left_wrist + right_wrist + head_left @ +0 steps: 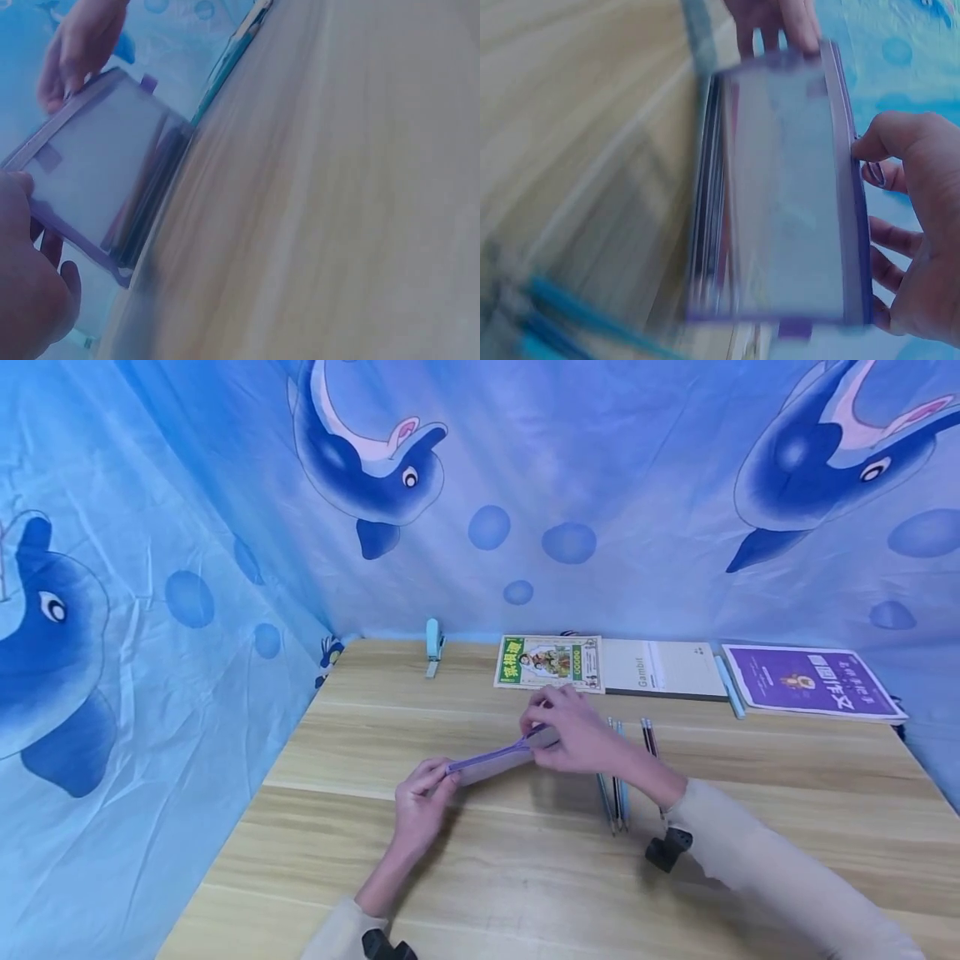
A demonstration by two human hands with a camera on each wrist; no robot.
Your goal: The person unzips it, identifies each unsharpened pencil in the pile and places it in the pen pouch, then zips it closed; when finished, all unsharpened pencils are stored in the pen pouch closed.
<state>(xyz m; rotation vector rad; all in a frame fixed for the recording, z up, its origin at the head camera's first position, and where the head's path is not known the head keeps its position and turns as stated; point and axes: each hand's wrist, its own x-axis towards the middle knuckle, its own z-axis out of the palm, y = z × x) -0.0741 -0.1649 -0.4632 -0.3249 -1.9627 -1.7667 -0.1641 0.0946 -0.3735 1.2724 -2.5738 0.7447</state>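
Note:
A clear pencil pouch with purple edging (pixel 787 195) is held upright on its long side between both hands, its zip edge on top. Several pencils (pixel 711 202) lie along the bottom inside it. My left hand (pixel 422 797) pinches the pouch's left end between thumb and fingers. At the zip edge, my right hand (pixel 573 731) pinches with thumb and forefinger, and its other fingers lie behind the pouch in the right wrist view. Beside the right forearm, several loose pencils (pixel 617 793) lie on the wooden table (pixel 480 877).
Along the back stand a light blue stapler (pixel 433 642), a green-and-white booklet (pixel 551 662), a pale Gambit box (pixel 667 667), a light blue stick-like item (pixel 731 687) and a purple booklet (pixel 813 681). More pencils (pixel 649 737) lie right of the forearm. Blue dolphin curtains (pixel 487 468) enclose the table.

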